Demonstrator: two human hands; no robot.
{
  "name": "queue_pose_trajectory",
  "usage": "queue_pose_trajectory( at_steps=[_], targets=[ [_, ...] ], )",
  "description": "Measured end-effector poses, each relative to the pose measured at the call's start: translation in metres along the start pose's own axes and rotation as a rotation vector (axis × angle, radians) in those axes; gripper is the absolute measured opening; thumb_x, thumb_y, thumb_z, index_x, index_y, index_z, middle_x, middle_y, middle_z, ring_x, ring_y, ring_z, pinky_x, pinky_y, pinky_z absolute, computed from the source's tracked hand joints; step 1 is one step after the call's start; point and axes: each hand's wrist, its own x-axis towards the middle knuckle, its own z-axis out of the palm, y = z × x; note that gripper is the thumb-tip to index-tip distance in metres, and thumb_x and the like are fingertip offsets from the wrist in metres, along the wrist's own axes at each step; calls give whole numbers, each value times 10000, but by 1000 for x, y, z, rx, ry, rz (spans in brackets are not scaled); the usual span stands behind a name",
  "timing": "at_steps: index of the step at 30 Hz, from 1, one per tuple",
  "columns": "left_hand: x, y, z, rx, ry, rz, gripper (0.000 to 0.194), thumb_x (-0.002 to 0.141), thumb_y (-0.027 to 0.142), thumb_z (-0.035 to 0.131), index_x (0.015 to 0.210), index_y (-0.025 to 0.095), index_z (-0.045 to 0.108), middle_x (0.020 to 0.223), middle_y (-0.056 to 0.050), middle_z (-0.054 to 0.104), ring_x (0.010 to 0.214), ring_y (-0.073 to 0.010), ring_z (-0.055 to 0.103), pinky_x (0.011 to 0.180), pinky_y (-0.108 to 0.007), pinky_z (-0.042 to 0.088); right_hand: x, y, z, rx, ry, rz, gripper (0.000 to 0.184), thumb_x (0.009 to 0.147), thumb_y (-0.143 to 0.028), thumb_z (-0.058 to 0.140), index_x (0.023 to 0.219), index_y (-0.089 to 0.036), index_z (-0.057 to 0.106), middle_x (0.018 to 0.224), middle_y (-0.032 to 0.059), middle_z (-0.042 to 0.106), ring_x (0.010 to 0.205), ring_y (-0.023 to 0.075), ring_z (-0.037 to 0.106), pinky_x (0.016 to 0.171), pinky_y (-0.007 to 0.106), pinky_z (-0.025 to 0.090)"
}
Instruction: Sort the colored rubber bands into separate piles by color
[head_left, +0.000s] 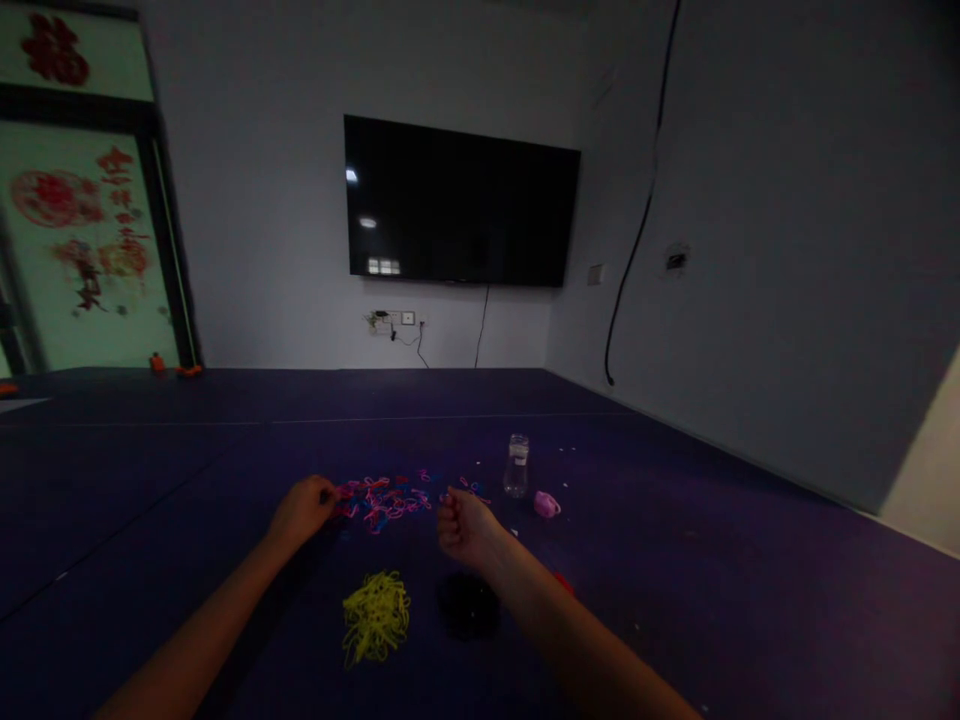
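Observation:
At the left end of a loose spread of pink, red and blue rubber bands (386,503), my left hand (304,510) has its fingertips pinched together; what they hold is too small to make out. My right hand (471,532) is curled closed at the right side of the spread, thumb against fingers. Something tiny and purplish shows at its fingertips, but I cannot tell what. Nearer to me lie a heap of yellow rubber bands (376,617) and a dark heap of black bands (466,606), partly beside my right forearm.
Beyond my right hand stands a clear bottle (517,468), with a pink object (547,504) next to it. A red item (564,582) is partly hidden by my right forearm. White specks dot the dark purple surface (712,580). A television (461,205) hangs on the far wall.

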Motion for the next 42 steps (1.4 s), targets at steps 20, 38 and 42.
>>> queue_pose_trajectory(
  at_steps=[20,38,42],
  targets=[
    [-6,2,6,-70,-78,73,201,760,211,458,693,189,646,756,-52,679,744,-181,612,627,-232,387,-6,2,3,63,93,3,296,843,-257,335,555,-191,318,388,-86,278,309,46,203,338,151,107],
    [4,9,-3,-836,54,-75,332,681,455,559,750,138,629,705,-55,680,667,-172,617,638,-275,473,3,4,-1,62,96,-12,241,845,-204,344,635,-157,451,460,-32,435,338,49,349,349,140,231],
    [1,28,-11,-797,-8,15,309,715,440,535,711,144,622,684,-41,667,659,-154,600,646,-265,463,6,6,0,51,76,-11,226,867,-225,336,758,-138,514,594,37,549,449,82,492,419,170,364]
  ],
)
